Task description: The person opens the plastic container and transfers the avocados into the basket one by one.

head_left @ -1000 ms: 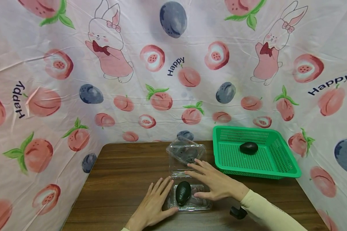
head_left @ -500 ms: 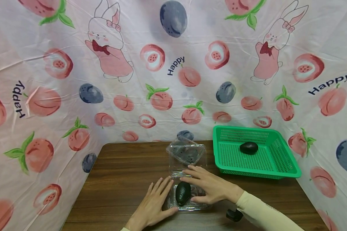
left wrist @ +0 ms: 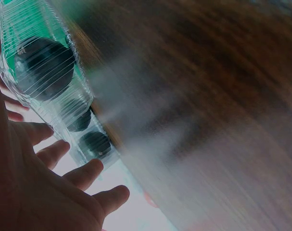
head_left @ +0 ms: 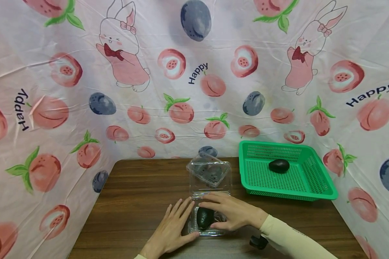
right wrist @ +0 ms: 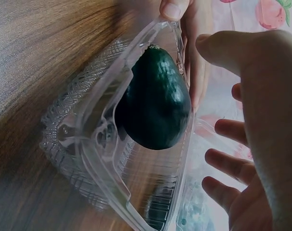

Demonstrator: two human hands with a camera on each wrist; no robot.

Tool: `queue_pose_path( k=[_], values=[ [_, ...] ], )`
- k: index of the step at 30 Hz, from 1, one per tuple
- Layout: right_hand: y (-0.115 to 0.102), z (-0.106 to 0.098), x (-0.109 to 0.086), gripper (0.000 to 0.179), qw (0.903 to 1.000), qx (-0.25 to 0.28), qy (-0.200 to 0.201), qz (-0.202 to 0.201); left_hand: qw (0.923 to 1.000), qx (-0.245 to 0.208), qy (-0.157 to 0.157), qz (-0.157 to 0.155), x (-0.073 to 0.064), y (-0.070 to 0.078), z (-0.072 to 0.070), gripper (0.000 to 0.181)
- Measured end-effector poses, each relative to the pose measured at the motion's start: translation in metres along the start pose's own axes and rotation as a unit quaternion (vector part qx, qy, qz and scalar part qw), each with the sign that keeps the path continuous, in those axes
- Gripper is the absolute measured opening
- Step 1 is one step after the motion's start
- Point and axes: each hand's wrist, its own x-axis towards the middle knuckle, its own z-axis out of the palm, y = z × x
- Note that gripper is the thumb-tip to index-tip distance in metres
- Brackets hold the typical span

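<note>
A clear plastic clamshell box lies on the table with a dark green avocado in its left half. My left hand rests at the box's left side, fingers straight and spread, thumb at the front left corner. Above the box's right half hovers my right hand, its fingers loosely bent and nothing held. Its fingertips overlap the avocado's far end in the head view, while the right wrist view shows them apart from the fruit. The raised clear lid stands behind the box.
A green plastic basket at the back right holds another dark avocado. Dark round shapes show through clear plastic behind the box. A printed cloth surrounds the wooden table. A small black object hangs below the right wrist.
My right hand has moved left and toward me, from the hinge and right edge to over the box by the avocado. My left hand, the box and the basket have stayed in place.
</note>
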Motion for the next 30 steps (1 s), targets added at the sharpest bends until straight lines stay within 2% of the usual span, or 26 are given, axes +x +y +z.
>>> queue_pose_path(
  k=[7, 14, 18, 30],
  values=[
    [-0.003, 0.003, 0.004, 0.072, 0.9998, 0.004, -0.020, 0.003, 1.0000, -0.002, 0.000, -0.002, -0.001, 0.000, 0.000, 0.103],
    [-0.001, 0.006, 0.009, 0.070, 0.9997, 0.002, -0.013, -0.019, 1.0000, -0.006, -0.002, -0.004, -0.001, 0.000, -0.001, 0.103],
    [0.000, 0.008, 0.012, 0.069, 0.9993, 0.016, -0.025, -0.025, 0.9999, -0.009, -0.002, -0.005, -0.001, 0.000, -0.001, 0.103],
    [0.002, 0.013, 0.017, 0.066, 0.9970, 0.031, -0.070, -0.009, 0.9999, -0.011, -0.002, -0.004, -0.001, 0.001, -0.001, 0.104]
  ],
)
